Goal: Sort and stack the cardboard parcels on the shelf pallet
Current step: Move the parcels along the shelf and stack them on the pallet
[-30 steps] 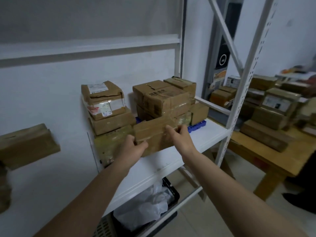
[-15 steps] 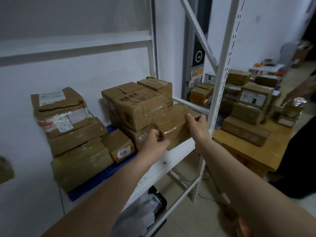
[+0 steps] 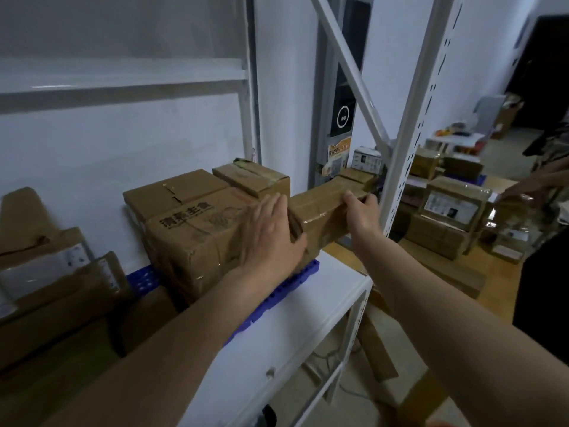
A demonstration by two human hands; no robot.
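A long brown tape-wrapped cardboard parcel (image 3: 326, 215) sits at the right end of the white metal shelf (image 3: 277, 343), over the right edge of the blue plastic grid pallet (image 3: 271, 306), with its left end just beside the large brown cardboard box printed with dark characters (image 3: 197, 232). The left hand (image 3: 271, 238) lies against the parcel's near left end with fingers nearly straight, pressing rather than gripping, while the right hand (image 3: 361, 211) curls its fingers over the parcel's far right top edge and grasps it. The step in hand looks like seating this parcel snug beside the stack. To do it well, the push should probably run along the parcel's length toward the printed box, with the right hand steering and the left hand's flat palm keeping the near end level — the glossy tape looks slippery, so a firm curl over the edge seems wiser than fingertip pressure. The white perforated upright post (image 3: 409, 143) stands just right of the right hand, so knuckles could catch it. A smaller brown taped box (image 3: 252, 178) rests on the stack behind; a hard shove might nudge it. Whether the parcel's underside already rests on the pallet cannot be told — the hands hide it.
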